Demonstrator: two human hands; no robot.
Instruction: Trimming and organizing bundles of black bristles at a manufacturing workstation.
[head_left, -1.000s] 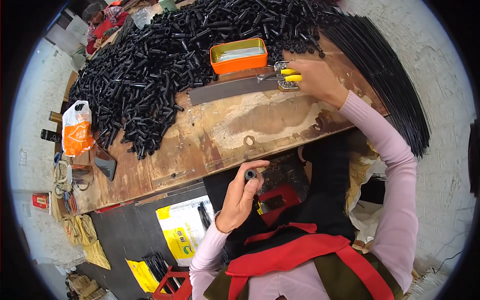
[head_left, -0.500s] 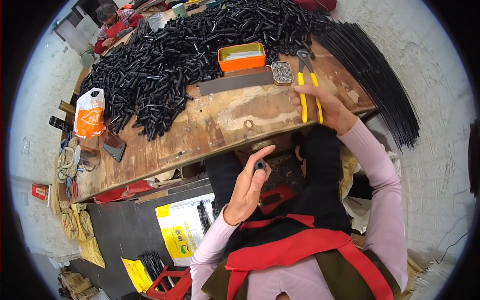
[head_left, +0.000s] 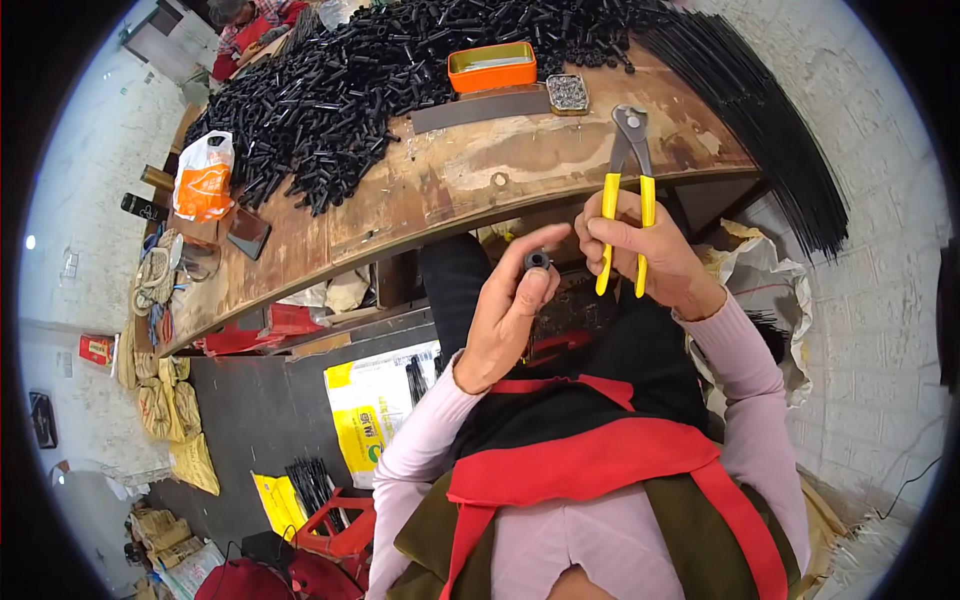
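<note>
Right now the left hand (head_left: pixel 505 318) is raised in front of the chest, its grip closed on a short black tube piece (head_left: pixel 538 261) pinched between thumb and fingertips with the open end facing up. Just beside it, the right hand (head_left: pixel 640 250) has its grip wrapped around the yellow handles of a pair of end-cutting pliers (head_left: pixel 628 190), whose grey head points up toward the edge of the wooden worktop (head_left: pixel 450 195); whether the plier head is open or shut is hard to tell at this size. Tool and tube are close but apart, so as a judgement the piece in hand is not yet worked on. Behind them, a large heap of black tube pieces (head_left: pixel 360 90) covers the far side of the worktop, with an orange tin (head_left: pixel 491 66), a small tin of metal bits (head_left: pixel 567 92) and a grey flat bar (head_left: pixel 480 110) near its front edge. Long black rods (head_left: pixel 770 120) fan off the right end, and an orange-and-white plastic bag (head_left: pixel 203 178) sits at the left. Judging by that heap, most of the pieces appear to be waiting their turn, and no clearly separate finished pile can be made out
</note>
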